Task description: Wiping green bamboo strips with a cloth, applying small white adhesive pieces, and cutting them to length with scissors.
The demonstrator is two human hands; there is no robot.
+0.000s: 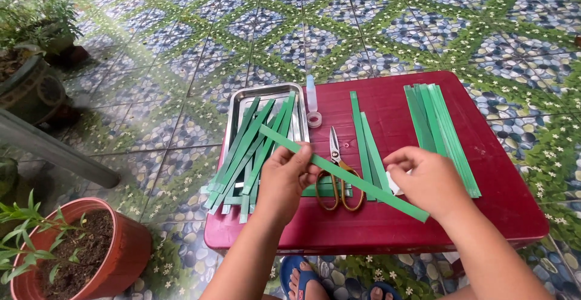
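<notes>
I hold one long green strip (345, 174) slantwise across the middle of the frame, above the red table (393, 221): my left hand (284, 176) pinches it near its upper-left end, and my right hand (426, 179) is curled over its lower-right part, fingers bent around it, though the exact contact under the palm is hidden. Risk, as I judge it: the strip is thin and spans unsupported between the two grips, so uneven pull or a twist could crease or kink it; a loose pinch on the left could let it slide out. Directly below the strip lie scissors (337, 170) with yellow handles, blades pointing to the top of the frame; a lowered strip could snag on them. A few loose strips (368, 146) lie just right of the scissors, and a neat bundle of strips (442, 130) lies at the right of the table, partly under my right hand. At centre left a metal tray (266, 91) carries a fan of strips (242, 161) that overhangs its near edge. A small glue bottle (311, 93) and its cap (314, 119) stand beside the tray. A potted plant (78, 251) sits on the tiled floor (363, 22), lower left.
</notes>
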